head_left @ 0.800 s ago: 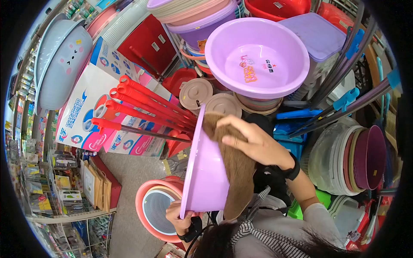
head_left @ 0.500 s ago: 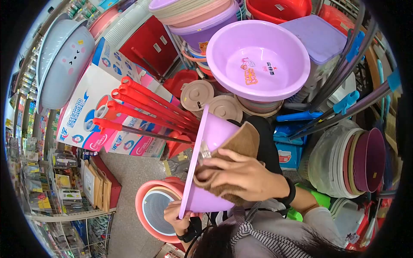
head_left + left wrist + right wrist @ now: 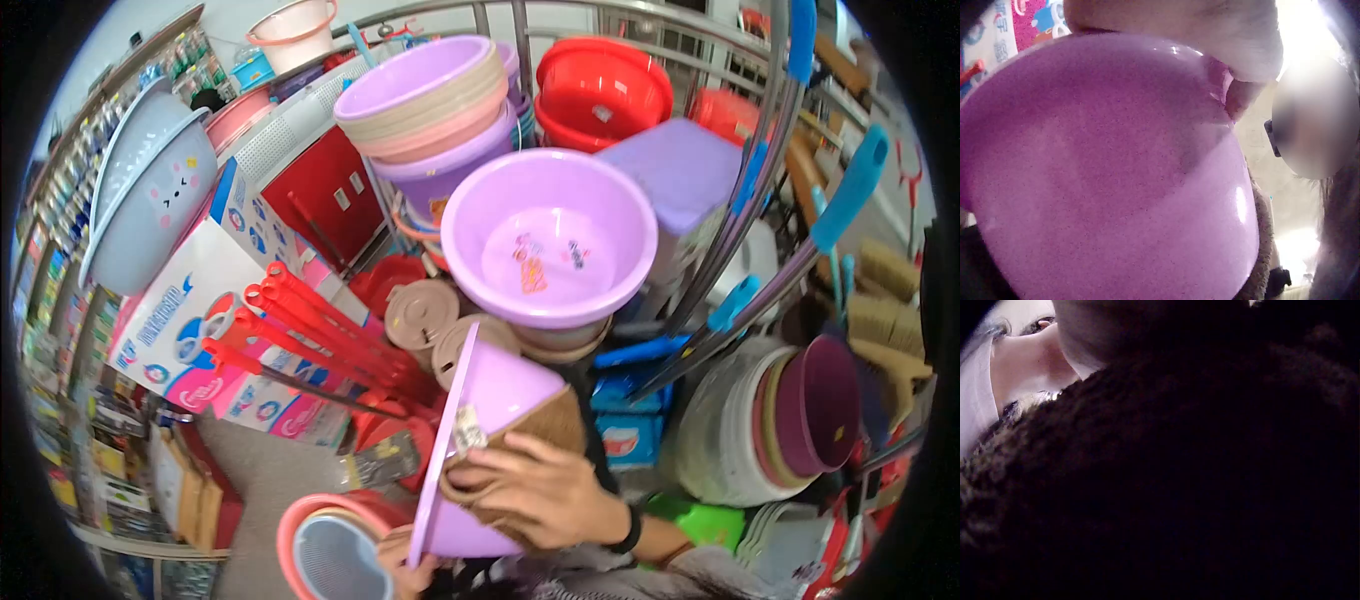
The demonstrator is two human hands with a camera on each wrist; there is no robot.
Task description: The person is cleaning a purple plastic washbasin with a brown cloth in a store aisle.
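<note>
A basin (image 3: pixel 508 372) stands tipped on its side, rim to the left, between the two hands. A brown cloth (image 3: pixel 557 424) lies against its outer wall, under the right hand (image 3: pixel 550 495), whose bent fingers grip it. The left hand (image 3: pixel 398 563) grips the rim's lower end. A label (image 3: pixel 468 427) shows just beyond the right fingertips.

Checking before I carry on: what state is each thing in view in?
Held basin: tipped on its side
Brown cloth: bunched in places
Left hand: grips the held basin
Right hand: holds brown cloth against it
Large purple basin: upright, uncovered
Purple-lidded container: closed
Light-blue basins: nested, tipped sideways
Red poles: slanted, bunched together
Pink tub: upright, grey basket nested inside
</note>
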